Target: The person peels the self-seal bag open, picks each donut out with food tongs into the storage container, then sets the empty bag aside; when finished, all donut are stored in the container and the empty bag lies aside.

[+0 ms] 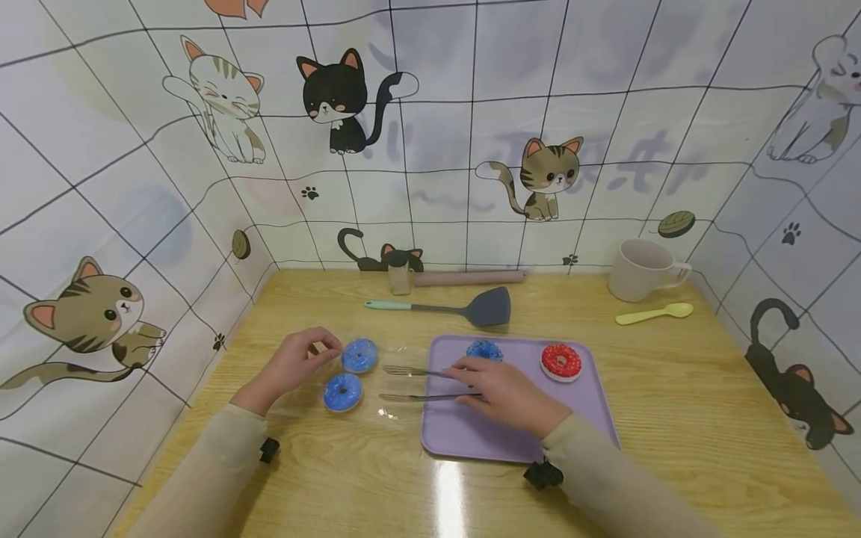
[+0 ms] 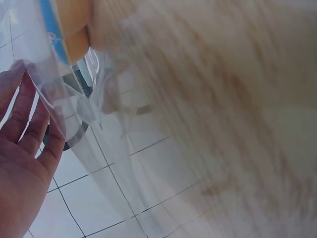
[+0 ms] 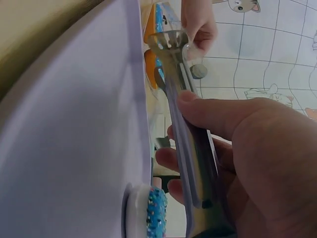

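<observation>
My left hand (image 1: 294,368) pinches the edge of a clear plastic bag (image 2: 59,104) beside two blue doughnuts (image 1: 359,356) on the table's left; the doughnuts show through the film in the left wrist view. Over the purple tray (image 1: 471,447), my right hand (image 1: 506,396) holds metal tongs (image 3: 183,114), thumb on one arm and fingers on the other side. The tong tips point left towards the doughnuts, spread apart with nothing between them. On the tray lie a blue sprinkled doughnut (image 1: 484,350), partly hidden by the right hand, and a red doughnut (image 1: 561,362).
A spatula (image 1: 487,307) lies behind the tray. Along the back wall are a small jar (image 1: 400,276) with a dark lid and a rolling pin (image 1: 471,279). At the back right, a mug (image 1: 639,270) stands behind a yellow spoon (image 1: 652,314).
</observation>
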`<state>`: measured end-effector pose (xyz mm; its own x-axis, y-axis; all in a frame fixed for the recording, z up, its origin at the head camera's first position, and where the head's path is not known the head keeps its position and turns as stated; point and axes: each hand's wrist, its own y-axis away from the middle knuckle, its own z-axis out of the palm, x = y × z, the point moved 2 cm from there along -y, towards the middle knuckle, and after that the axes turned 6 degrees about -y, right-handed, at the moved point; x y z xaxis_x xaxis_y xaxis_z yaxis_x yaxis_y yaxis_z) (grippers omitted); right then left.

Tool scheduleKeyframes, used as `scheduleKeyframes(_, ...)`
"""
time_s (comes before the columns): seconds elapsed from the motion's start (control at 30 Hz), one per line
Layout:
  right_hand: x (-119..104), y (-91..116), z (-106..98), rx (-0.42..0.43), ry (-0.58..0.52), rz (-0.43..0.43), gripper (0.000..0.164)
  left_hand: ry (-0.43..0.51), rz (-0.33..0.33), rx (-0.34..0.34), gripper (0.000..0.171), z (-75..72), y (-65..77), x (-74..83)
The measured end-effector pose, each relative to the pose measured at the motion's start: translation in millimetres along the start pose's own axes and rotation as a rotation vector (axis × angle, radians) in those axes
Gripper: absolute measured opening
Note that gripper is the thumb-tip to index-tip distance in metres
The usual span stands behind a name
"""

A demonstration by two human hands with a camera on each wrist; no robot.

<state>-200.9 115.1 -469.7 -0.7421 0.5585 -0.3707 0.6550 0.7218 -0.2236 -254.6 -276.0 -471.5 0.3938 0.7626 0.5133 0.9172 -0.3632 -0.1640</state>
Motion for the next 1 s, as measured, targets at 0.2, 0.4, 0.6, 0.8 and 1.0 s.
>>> scheduleKeyframes(0.2,-6,-15,4,-0.025,-0.026,-0.048,0.051,-0.003,-0.009,-0.013,0.007,-0.8,0.4,3.0)
scheduleKeyframes(0.4,-10,-28,11,-0.036,-0.040,-0.096,0.050,-0.007,0.008,-0.014,0.007,-0.5,1.3,2.9)
scheduleKeyframes(0.6,-13,-36,18,-0.044,-0.040,-0.100,0.051,0.003,0.017,-0.016,0.006,-0.4,0.6,4.2)
scheduleKeyframes(0.8,-16,-44,21,-0.072,-0.045,-0.074,0.055,0.004,0.018,-0.017,0.006,0.7,-0.2,3.8)
scheduleKeyframes(1.0,-18,-49,24,-0.106,-0.037,-0.021,0.055,0.002,0.012,-0.017,0.006,1.1,-0.6,4.5)
